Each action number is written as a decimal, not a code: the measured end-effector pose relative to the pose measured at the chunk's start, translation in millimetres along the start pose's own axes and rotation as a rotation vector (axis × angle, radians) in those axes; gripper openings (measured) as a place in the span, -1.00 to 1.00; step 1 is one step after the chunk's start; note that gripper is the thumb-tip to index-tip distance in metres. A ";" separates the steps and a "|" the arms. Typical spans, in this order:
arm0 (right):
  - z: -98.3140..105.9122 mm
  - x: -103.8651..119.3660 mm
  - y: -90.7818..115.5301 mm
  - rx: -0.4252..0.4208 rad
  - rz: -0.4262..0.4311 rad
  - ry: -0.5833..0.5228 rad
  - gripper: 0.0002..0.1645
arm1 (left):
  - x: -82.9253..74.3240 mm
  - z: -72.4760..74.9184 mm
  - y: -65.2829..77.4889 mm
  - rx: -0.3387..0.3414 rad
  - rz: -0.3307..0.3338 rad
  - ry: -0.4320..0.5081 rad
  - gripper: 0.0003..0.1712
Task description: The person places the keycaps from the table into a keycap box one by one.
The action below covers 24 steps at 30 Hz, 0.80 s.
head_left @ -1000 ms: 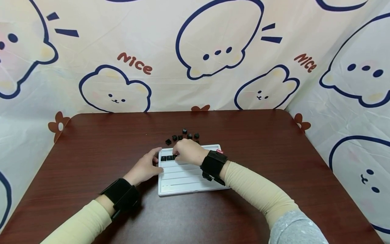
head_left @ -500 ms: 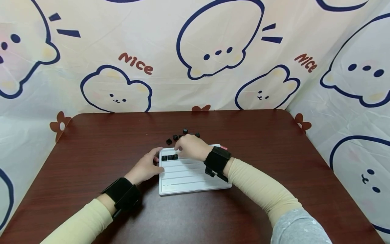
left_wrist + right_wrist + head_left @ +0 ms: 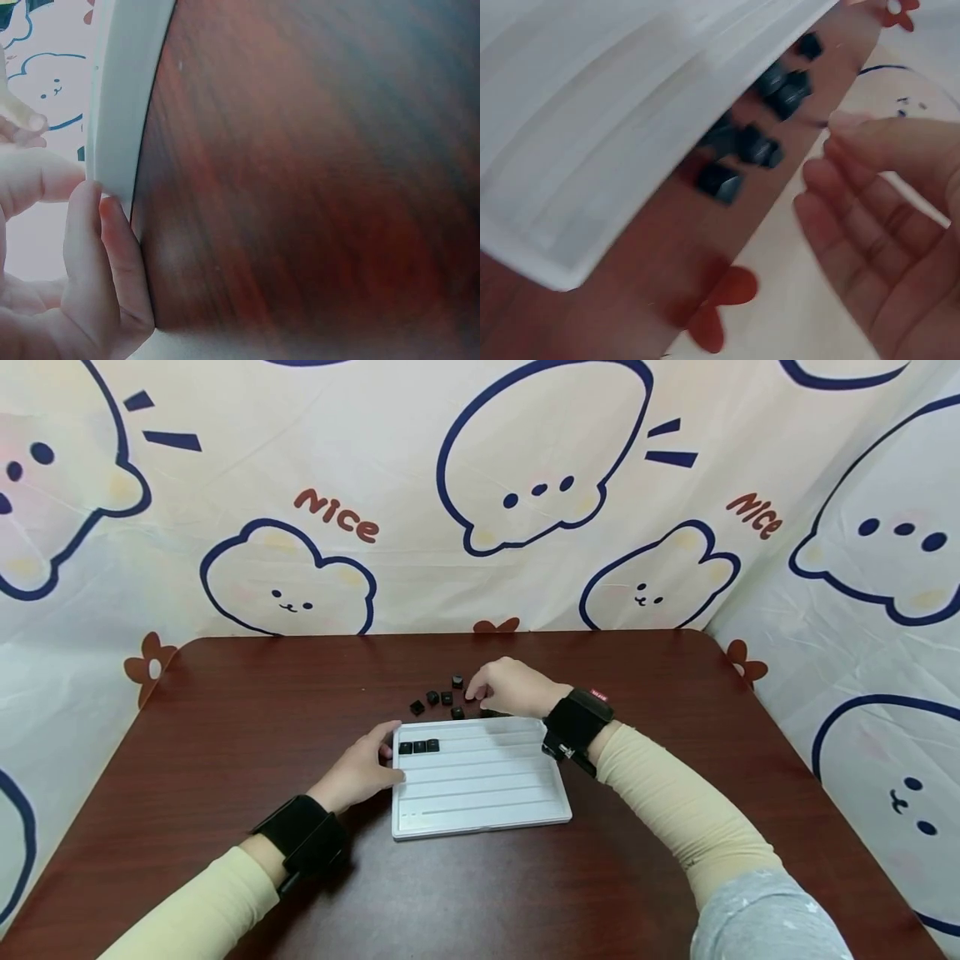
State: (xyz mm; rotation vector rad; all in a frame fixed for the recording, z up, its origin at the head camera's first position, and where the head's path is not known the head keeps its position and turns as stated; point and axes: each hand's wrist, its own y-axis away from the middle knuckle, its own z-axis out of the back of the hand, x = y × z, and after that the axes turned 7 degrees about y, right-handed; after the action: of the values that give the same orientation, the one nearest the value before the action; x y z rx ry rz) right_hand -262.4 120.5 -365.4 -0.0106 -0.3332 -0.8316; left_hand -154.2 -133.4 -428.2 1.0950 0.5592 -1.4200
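A white board with long raised ridges lies flat on the table. Three small black cubes stand side by side along one ridge near its far left corner. My left hand holds the board's left edge; in the left wrist view its curled fingers meet the rim. Beyond the far edge, my right hand is over a loose group of black cubes. From the right wrist, its thumb and loosely bent fingers show nothing between them, with several cubes nearby.
The brown table reaches back to a patterned cloth backdrop. A black band wraps the left wrist and another band the right. A small red tag shows by the right band.
My right hand has left the row of three cubes on the board and moved right and away to the loose cubes behind it. The left hand stays at the board's edge.
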 end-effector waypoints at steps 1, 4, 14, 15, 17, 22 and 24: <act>-1.8 -3.4 0.4 0.005 0.008 -0.002 -0.75 | -0.1 -0.1 0.1 0.001 0.002 0.000 -0.06; -9.2 -12.4 0.8 0.002 0.028 0.001 -0.77 | -0.2 -0.7 0.3 0.004 0.005 -0.003 -0.06; -21.0 -24.9 -1.9 -0.012 -0.019 0.019 -0.79 | -1.2 -2.3 -0.3 0.003 0.007 -0.001 -0.06; -20.8 -24.9 -1.7 -0.009 -0.027 0.017 -0.79 | -1.3 -2.2 0.0 0.003 0.007 0.000 -0.06; -21.2 -25.2 -1.5 -0.002 -0.044 0.015 -0.78 | -1.6 -1.9 0.3 0.001 0.007 -0.001 -0.06; -23.6 -27.8 -2.5 0.004 -0.070 0.015 -0.76 | -2.0 -0.6 0.5 -0.004 0.008 -0.008 -0.06; -24.6 -29.2 -2.8 0.005 -0.078 0.016 -0.75 | -2.2 -0.2 0.5 -0.006 0.009 -0.011 -0.07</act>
State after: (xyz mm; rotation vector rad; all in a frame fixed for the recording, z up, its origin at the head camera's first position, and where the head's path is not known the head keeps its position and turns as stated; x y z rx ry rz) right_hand -275.6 136.3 -397.7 0.0135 -0.3222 -0.9080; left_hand -154.0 -132.2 -426.2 1.0835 0.5501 -1.4149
